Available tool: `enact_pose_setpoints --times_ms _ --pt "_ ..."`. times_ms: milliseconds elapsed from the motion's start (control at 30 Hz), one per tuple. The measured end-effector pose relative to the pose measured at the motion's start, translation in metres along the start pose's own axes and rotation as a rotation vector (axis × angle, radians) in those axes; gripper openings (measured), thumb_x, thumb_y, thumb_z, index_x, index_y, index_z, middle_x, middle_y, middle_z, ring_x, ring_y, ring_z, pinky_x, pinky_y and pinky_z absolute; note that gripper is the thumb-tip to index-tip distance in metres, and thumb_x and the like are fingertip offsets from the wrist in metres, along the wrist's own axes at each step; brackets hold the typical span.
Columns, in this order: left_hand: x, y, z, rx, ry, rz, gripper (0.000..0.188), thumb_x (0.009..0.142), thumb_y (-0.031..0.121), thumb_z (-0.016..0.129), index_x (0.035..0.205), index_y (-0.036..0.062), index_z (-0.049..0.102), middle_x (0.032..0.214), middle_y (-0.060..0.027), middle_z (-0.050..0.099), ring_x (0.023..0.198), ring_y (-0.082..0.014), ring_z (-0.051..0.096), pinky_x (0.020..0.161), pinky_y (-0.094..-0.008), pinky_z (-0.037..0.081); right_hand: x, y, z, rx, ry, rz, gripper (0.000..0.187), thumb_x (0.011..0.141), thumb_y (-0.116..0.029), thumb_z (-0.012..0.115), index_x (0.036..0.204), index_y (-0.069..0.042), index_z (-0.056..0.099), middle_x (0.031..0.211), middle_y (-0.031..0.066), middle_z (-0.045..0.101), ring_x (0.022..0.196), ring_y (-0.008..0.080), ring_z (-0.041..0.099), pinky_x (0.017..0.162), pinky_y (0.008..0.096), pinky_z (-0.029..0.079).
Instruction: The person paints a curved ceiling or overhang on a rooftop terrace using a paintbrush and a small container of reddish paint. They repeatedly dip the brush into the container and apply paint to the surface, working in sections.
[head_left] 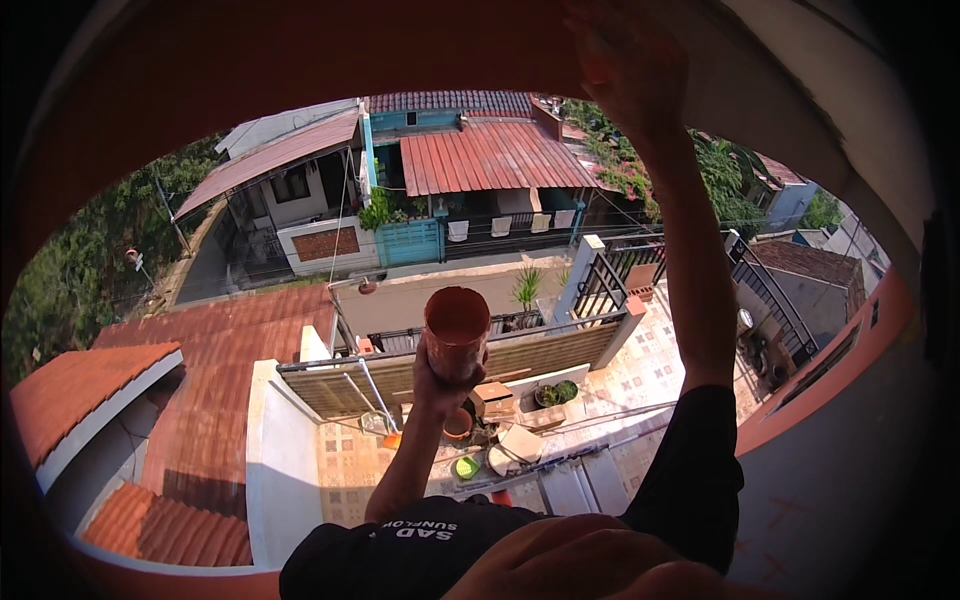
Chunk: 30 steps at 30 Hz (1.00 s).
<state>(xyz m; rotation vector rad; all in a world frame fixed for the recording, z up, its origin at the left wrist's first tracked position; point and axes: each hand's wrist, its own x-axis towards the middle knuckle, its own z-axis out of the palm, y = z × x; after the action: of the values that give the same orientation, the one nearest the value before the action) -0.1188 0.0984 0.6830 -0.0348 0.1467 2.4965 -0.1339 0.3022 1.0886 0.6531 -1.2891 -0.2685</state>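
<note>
Lower edge: part of the person's own head (570, 565) lies closest, dark and blurred, beside a black shirt (350, 560) with pale lettering.
Reddish cup (456, 335): held up near the middle of the view, its round mouth turned upward and toward the camera; whether it contains anything I cannot tell.
Left hand (440, 385): grasping the cup around its lower part, fingers curled about the wall, the bare forearm slanting up from below.
Right hand (640, 75): raised high at the dark red-brown overhang (400, 60); the fingers are lost in shadow, so whether they grip, touch or only lie near it I cannot tell.
Right sleeve (690, 460): black, ending around the elbow of the upstretched arm.
Tiled yard (345, 465): well below, partly sunlit, with cardboard boxes (495, 400), round potted plants (556, 393) and a bright green object (466, 467).
Slatted fence (550, 360): crosses behind the cup, between yard and street (400, 305); a black barred gate (600, 285) stands toward its right end.
Opposite house (490, 160): red corrugated roof, blue-green front wall, several cloths (500, 228) hanging on a dark railing.
Left side: a rusty sheet roof (205, 400), orange tiles (95, 385) and dense trees (80, 260) beyond.
</note>
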Motion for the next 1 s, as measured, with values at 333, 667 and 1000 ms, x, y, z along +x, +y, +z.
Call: enact_pose_setpoints --times_ms 333,667,1000 --pt "0.001 0.006 0.002 0.025 -0.061 0.037 0.063 0.089 0.059 0.053 0.135 0.0169 0.046 0.126 -0.0112 0.056 0.111 -0.0307 0.056 0.081 -0.0425 0.053 0.003 0.028 0.017 0.980 0.335 0.923 0.011 0.088 -0.003 0.066 0.097 0.000 0.060 0.070 0.0058 0.062 0.049 0.0107 0.058 0.045 0.0217 0.048" --pt "-0.002 0.002 0.004 -0.008 -0.041 0.006 0.055 0.092 0.054 0.048 0.133 0.0178 0.048 0.126 -0.0086 0.055 0.112 -0.0319 0.055 0.079 -0.0426 0.054 0.036 -0.022 0.003 0.158 0.123 0.195 0.016 0.085 -0.004 0.068 0.099 -0.001 0.063 0.074 0.0095 0.066 0.058 0.0136 0.063 0.056 0.0293 0.053" --pt "-0.001 -0.004 0.008 -0.043 -0.082 -0.051 0.052 0.092 0.051 0.047 0.132 0.0176 0.048 0.126 -0.0080 0.054 0.114 -0.0327 0.053 0.082 -0.0433 0.051 0.014 0.005 0.022 0.933 0.375 0.997 0.008 0.088 -0.003 0.066 0.095 0.000 0.062 0.071 0.0052 0.064 0.056 0.0099 0.061 0.049 0.0217 0.049"
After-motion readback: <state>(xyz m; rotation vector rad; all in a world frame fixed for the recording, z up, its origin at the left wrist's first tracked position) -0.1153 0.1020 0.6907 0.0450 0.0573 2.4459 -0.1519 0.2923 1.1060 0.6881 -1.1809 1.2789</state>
